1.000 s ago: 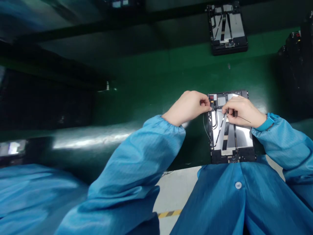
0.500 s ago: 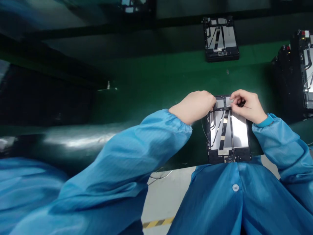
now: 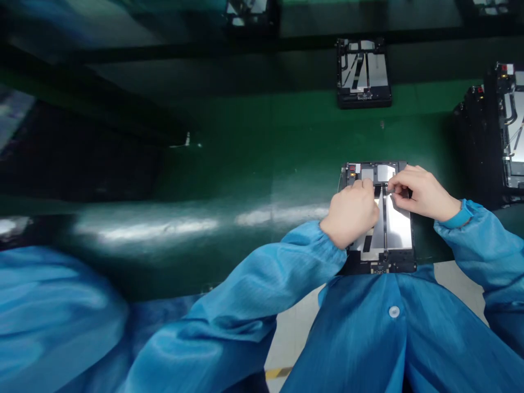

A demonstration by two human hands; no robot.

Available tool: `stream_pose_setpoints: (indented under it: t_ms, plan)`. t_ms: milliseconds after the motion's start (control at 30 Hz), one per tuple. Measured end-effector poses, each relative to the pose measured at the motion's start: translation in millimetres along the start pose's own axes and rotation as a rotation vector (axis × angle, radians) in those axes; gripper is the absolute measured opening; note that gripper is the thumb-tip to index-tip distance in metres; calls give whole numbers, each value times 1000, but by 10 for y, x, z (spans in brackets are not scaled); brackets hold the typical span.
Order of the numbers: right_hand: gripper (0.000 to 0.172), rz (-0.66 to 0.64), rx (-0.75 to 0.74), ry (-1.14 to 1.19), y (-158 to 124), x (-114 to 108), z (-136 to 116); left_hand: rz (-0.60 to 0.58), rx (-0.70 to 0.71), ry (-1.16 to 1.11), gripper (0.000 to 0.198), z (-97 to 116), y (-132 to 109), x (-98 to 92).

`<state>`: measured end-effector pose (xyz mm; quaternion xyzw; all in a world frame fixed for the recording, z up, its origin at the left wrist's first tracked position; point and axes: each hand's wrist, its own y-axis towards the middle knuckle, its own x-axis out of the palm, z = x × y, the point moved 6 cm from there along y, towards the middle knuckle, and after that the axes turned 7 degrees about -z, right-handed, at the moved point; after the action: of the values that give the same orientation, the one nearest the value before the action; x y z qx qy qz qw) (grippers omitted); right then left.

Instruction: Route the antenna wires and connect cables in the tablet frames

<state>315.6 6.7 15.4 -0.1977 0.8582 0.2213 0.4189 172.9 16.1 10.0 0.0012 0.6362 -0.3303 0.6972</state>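
1. The person's left hand sits over the middle of an opened tablet housing. Its fingers are curled and bent downward, with the tips at or just beside a black strip on the housing. They are not spread wide, but the hand hides the tips, so what they have hold of cannot be told.
2. The right hand reaches in from the other side. Its fingers are drawn close together at the same black strip, just beside the left fingertips. Anything pinched there is too small to make out, so a firm grip cannot be confirmed.
3. The tablet housing lies flat directly beneath both sets of fingers, with its silver panels and black strips facing up. Its lower black edge lies below the fingers, close to the person's blue gown.
4. Blue cuffed sleeves run back from both wrists.
5. The housing rests on a green table, which stretches well out to the left of the fingers.
6. Another opened tablet housing lies on the table well above the fingers, and a further one stands at the far right on a dark stack.
7. Below the fingers, beyond the table edge, is a pale floor with a strip of yellow-and-black tape.
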Motion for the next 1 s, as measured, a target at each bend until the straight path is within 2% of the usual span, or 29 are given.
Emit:
stream_pose_setpoints:
  t_ms: [233,367,500,633,700,867,1000]
  plan:
    - [11,178,320,393,-207,1,374,16,-32,-100,14,-89,-32,-10]
    - [13,200,400,516,-227,24,445,55,-40,-106,31,-16,5,-13]
    - [16,202,453,612,-229,42,496,56,-46,-41,15,39,-22,-28]
    - [16,153,478,657,-229,66,529,224,20,-24,12,20,-89,-215]
    - [15,129,474,664,-226,71,530,273,104,-36,16,31,-27,-289]
    - [16,119,490,684,-238,71,544,76,406,-111,20,165,337,-218]
    - [16,114,489,691,-239,61,552,25,474,-157,19,179,465,-174]
